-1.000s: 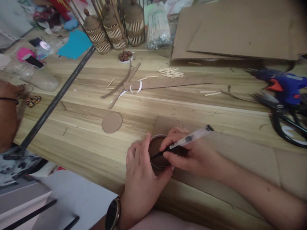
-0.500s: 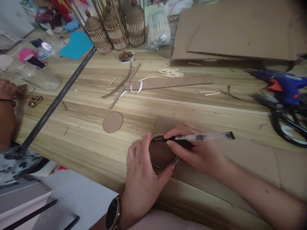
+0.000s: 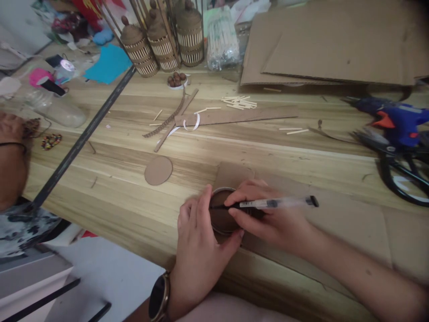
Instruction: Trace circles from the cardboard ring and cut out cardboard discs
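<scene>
Nearest you, a dark-faced watch (image 3: 159,296) sits on your left wrist. Your left hand (image 3: 205,243) is curved around the round ring (image 3: 224,232), thumb at its near side and index finger along its left side, holding it between them; the other fingers lie close together. The ring rests on a flat cardboard piece (image 3: 330,223), close to the near edge of the wooden table (image 3: 114,192). Your right hand (image 3: 259,208) pinches the pen (image 3: 268,204) between thumb and fingertips, the pen slanted low, its dark tip inside the ring near the left rim; exact tip contact cannot be told.

Left of the ring, apart from it: a cardboard disc (image 3: 158,170), lying flat. At far left, another person's hand (image 3: 11,127), beside a beaded loop (image 3: 51,141) and a clear jar (image 3: 58,107) on its side. A dark bar (image 3: 83,137) runs diagonally across the table on that side.

Beyond the ring: a long cardboard strip (image 3: 244,115), with a white paper loop (image 3: 197,120) at its left end and a pile of small sticks (image 3: 240,103) just behind. To the right, black-handled scissors (image 3: 398,167) and a blue glue gun (image 3: 400,118).

Farthest: brown beads (image 3: 177,80) in a small dish, three slatted lantern shapes (image 3: 161,47), a plastic bag of sticks (image 3: 222,39), stacked cardboard sheets (image 3: 330,47); blue paper (image 3: 107,64) to the left.
</scene>
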`<state>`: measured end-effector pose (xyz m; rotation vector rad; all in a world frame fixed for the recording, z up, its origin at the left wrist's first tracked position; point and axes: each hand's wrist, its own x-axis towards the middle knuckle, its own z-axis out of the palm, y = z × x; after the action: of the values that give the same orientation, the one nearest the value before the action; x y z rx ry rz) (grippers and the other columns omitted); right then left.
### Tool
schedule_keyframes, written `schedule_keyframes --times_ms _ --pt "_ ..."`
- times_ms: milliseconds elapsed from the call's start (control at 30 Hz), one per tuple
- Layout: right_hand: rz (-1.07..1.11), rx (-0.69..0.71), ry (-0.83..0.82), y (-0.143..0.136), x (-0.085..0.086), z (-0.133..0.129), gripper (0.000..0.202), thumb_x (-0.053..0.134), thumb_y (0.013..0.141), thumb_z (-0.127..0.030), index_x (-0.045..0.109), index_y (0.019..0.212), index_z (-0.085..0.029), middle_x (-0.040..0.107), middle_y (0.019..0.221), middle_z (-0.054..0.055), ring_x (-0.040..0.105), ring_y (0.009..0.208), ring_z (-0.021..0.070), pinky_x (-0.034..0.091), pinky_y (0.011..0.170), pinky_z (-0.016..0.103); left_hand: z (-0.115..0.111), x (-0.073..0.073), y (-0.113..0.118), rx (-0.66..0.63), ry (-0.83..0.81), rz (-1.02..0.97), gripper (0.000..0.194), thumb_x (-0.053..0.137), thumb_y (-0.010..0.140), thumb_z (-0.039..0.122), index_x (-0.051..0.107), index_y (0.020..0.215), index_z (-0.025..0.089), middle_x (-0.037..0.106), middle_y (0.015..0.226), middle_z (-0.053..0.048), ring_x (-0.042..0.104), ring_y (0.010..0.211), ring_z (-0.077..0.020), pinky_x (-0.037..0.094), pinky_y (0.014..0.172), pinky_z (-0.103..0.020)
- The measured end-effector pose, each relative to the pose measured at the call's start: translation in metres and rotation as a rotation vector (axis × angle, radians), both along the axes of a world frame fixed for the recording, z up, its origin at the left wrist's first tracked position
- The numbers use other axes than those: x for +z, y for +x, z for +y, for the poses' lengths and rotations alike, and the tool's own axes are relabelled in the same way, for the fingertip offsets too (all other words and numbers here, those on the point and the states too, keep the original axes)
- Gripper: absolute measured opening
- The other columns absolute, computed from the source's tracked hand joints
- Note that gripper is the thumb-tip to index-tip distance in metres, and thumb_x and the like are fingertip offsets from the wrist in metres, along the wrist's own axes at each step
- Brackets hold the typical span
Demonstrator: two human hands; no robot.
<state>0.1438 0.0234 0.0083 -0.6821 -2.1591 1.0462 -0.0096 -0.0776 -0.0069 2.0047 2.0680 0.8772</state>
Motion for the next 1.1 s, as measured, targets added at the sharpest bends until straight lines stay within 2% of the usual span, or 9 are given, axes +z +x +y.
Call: schedule_keyframes --times_ms 133,233,567,700,900,1100 --pt "-0.007 0.066 -0.078 0.0004 0.0021 -0.0014 0.009 0.061 0.089 -0.014 0.065 0.090 -0.022 0.071 0.078 0.001 0.064 0.077 0.0187 0.047 0.077 0.036 0.0004 -0.0011 0.0008 -0.001 0.024 0.009 0.075 0.070 0.086 0.030 0.031 0.148 0.011 0.060 0.124 -0.021 0.055 0.112 -0.0356 0.051 0.095 -0.057" --pt "-0.007 0.064 -0.080 -0.0004 0.0007 -0.0004 0.009 0.060 0.090 -0.015 0.066 0.092 -0.021 0.071 0.079 0.002 0.064 0.078 0.0189 0.047 0.076 0.035 0.0004 -0.0005 0.0009 -0.003 0.008 -0.002 0.076 0.070 0.086 0.030 0.031 0.148 0.012 0.059 0.125 -0.021 0.055 0.112 -0.0355 0.051 0.095 -0.057" --pt "-0.046 -0.094 0.037 0.0008 -0.0047 0.0013 0.011 0.058 0.094 -0.018 0.066 0.099 -0.023 0.074 0.084 0.003 0.067 0.082 0.0215 0.050 0.075 0.037 0.0002 0.0008 -0.0002 -0.001 -0.027 -0.003 0.090 0.080 0.077 0.032 0.030 0.149 0.013 0.059 0.125 -0.021 0.056 0.111 -0.0370 0.051 0.094 -0.060" --pt "-0.018 -0.048 0.057 0.0000 -0.0005 -0.0025 0.009 0.060 0.093 -0.016 0.066 0.094 -0.022 0.073 0.079 0.001 0.065 0.077 0.0192 0.050 0.079 0.036 0.0002 -0.0003 0.0002 -0.003 -0.017 -0.004 0.086 0.078 0.080 0.032 0.030 0.148 0.013 0.059 0.125 -0.020 0.056 0.112 -0.0368 0.051 0.094 -0.058" --pt "0.028 0.038 -0.026 -0.0028 0.0012 -0.0040 0.009 0.059 0.092 -0.016 0.064 0.091 -0.022 0.072 0.078 0.000 0.065 0.074 0.0180 0.049 0.077 0.035 -0.0004 -0.0015 0.0010 -0.002 0.008 -0.004 0.078 0.071 0.085 0.031 0.030 0.148 0.013 0.059 0.125 -0.021 0.055 0.112 -0.0360 0.050 0.096 -0.058" --pt "-0.047 -0.074 0.031 -0.0011 -0.0062 -0.0012 0.011 0.057 0.095 -0.018 0.065 0.099 -0.024 0.075 0.087 0.003 0.067 0.083 0.0216 0.049 0.080 0.040 0.0000 0.0008 0.0002 0.009 -0.038 -0.008 0.091 0.081 0.075 0.031 0.030 0.148 0.013 0.059 0.126 -0.021 0.055 0.113 -0.0375 0.051 0.095 -0.059"
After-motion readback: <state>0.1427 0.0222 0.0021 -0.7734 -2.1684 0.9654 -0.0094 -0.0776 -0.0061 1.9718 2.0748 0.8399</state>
